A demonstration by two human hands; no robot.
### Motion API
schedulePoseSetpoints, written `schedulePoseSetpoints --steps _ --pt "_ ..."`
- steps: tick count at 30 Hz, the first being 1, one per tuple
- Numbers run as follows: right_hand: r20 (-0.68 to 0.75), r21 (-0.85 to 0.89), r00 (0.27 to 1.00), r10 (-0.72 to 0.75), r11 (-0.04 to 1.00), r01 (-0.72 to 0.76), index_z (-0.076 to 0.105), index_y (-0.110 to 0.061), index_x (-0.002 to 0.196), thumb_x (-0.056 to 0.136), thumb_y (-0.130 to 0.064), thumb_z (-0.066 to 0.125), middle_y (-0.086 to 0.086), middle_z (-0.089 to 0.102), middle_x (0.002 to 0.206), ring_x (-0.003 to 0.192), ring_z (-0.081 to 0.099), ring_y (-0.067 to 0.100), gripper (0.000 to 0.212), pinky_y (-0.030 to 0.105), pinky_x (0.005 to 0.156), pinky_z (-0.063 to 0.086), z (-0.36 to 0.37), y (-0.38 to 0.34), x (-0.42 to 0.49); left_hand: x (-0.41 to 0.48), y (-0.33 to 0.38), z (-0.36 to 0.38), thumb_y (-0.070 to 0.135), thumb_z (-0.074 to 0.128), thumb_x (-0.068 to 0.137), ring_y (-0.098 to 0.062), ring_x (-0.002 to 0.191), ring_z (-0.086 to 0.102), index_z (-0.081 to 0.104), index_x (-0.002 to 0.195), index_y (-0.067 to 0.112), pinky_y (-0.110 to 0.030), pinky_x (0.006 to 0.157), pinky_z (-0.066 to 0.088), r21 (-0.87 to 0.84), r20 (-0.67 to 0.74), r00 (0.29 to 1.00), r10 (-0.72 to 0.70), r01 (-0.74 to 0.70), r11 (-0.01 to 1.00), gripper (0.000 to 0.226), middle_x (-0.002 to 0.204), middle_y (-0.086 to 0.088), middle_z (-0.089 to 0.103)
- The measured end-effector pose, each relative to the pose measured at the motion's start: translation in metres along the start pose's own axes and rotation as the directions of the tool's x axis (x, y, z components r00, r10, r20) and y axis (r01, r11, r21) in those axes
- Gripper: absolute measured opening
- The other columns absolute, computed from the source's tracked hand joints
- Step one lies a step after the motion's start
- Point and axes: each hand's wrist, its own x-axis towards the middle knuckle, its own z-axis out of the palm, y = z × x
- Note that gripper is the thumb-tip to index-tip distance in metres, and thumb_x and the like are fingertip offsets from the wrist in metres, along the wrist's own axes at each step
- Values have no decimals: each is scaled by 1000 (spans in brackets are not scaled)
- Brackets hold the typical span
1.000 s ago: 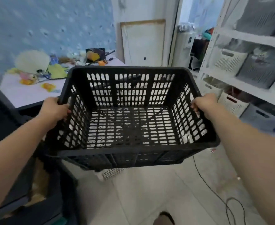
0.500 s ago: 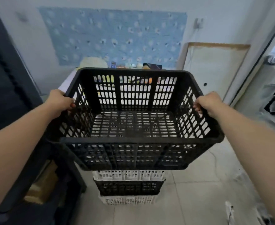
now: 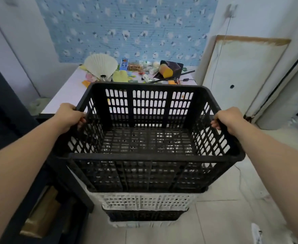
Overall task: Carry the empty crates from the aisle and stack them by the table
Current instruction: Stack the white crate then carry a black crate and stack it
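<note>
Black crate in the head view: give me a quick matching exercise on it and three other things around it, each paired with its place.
Things:
1. black crate
2. white crate
3. paper fan
4. board

Places:
A. leaning on the right wall
B. on the table
C. held by both hands
D. top of the floor stack

Pairs: 1-C, 2-D, 3-B, 4-A

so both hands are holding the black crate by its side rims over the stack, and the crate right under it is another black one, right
Not quite. The head view shows the left hand and right hand gripping the side rims of the black crate over the stack, but the crate right under it is a white crate. A black one comes only below that.
</note>
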Motion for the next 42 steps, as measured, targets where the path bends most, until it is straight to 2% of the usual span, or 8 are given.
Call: schedulePoseSetpoints --steps 4,12,16,19,23,26,38,42 --pt "-5 5 1000 13 1000 -13 52 6 68 87 5 45 4 51 29 22 47 9 21 16 31 41 2 1 10 13 -2 4 0 52 92 -4 22 45 54 82 -6 -15 30 42 -7 56 998 -15 16 1000 12 66 -17 56" --pt "160 260 986 41 962 -83 59 1 94 87 -21 57 12 69 53 46 68 16 23 21 42 53 -16 9 8 7 -16 -12 29 48 96 -13 55 64 61 88 4 -23 49 55 -280 189 979 -70 122 952 29 69 -5 71" --pt "211 487 977 32 863 -133 65 -12 83 88 -29 52 1 71 64 51 66 7 22 16 50 53 -25 44 -16 -20 -64 -16 20 52 88 -15 69 59 65 79 18 -21 56 50 -448 -156 972 -176 89 890 16 60 10 66" --pt "119 640 988 98 754 -152 60 -21 80 74 -22 67 -8 66 57 50 61 6 10 23 55 48 -18 101 -31 -51 -144 11 1 41 91 -20 63 50 57 118 -1 -28 57 42 -458 -194 922 -334 216 862 31 71 -3 52" --pt "200 332 957 208 905 -266 54 -17 112 90 6 43 -11 64 49 61 62 8 34 27 64 41 3 205 -53 -102 -233 61 3 62 84 -30 88 59 43 136 5 -41 78 50 -85 5 910 -414 412 907 56 115 -20 60" --pt "332 174 918 218 942 -287 42 -15 139 79 10 59 5 64 98 96 56 22 68 36 85 42 28 241 -68 -128 -248 89 4 78 71 -33 124 51 30 143 10 -49 102 44 -12 91 965 -246 248 969 87 139 -15 49" --pt "183 207 982 -38 978 -1 51 -24 132 54 -33 88 -6 58 133 118 59 18 87 47 98 50 75 285 -59 -122 -251 127 23 88 60 -24 137 34 18 142 10 -39 112 34 30 -77 993 -86 88 996 108 149 -10 30" --pt "189 105 966 -174 982 156 40 -13 134 61 -18 88 -9 52 126 117 51 10 88 9 88 47 77 287 -73 -128 -251 131 23 89 57 -24 132 37 25 133 7 -33 108 35 84 -127 989 -78 89 993 101 142 -12 34"
